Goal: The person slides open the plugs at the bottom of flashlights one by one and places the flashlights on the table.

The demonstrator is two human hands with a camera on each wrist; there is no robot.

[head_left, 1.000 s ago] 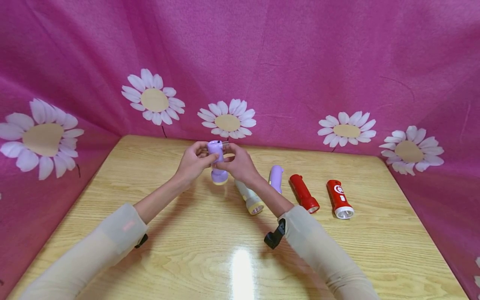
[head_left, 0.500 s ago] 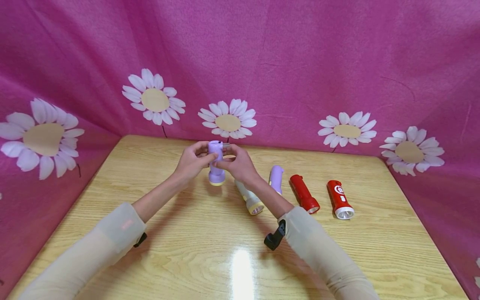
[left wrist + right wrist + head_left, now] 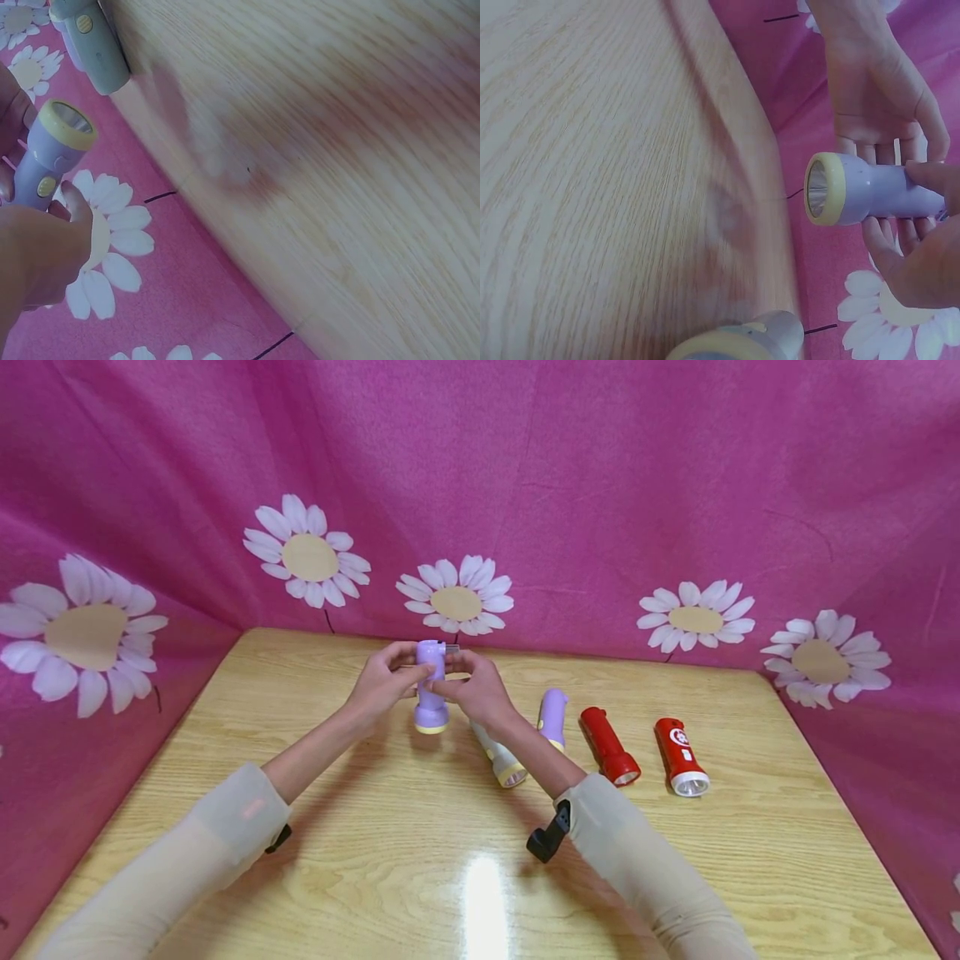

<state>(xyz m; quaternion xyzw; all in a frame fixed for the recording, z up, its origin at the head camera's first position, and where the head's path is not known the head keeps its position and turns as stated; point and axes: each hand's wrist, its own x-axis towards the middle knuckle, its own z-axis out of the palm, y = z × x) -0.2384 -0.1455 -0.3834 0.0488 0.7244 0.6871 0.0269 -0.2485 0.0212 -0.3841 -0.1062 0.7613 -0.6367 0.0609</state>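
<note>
The left hand [image 3: 381,687] and right hand [image 3: 477,690] are pinching the lilac flashlight [image 3: 430,700] between thumbs and fingers, holding it lens-down left of the gray flashlight [image 3: 499,762]. A second lilac torch [image 3: 552,714], a plain red torch [image 3: 609,747] and a white-rimmed torch [image 3: 679,756] are lying right of the gray flashlight.

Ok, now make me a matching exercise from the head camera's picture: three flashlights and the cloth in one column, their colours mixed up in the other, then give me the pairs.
Things:
1. held flashlight
2. leftmost lying flashlight
3. rightmost lying flashlight
4. cloth

Colours:
A. red and white
B. deep pink, flower-patterned
C. purple and pale yellow
D. pale grey and pale yellow

Pairs: 1-C, 2-D, 3-A, 4-B.
</note>
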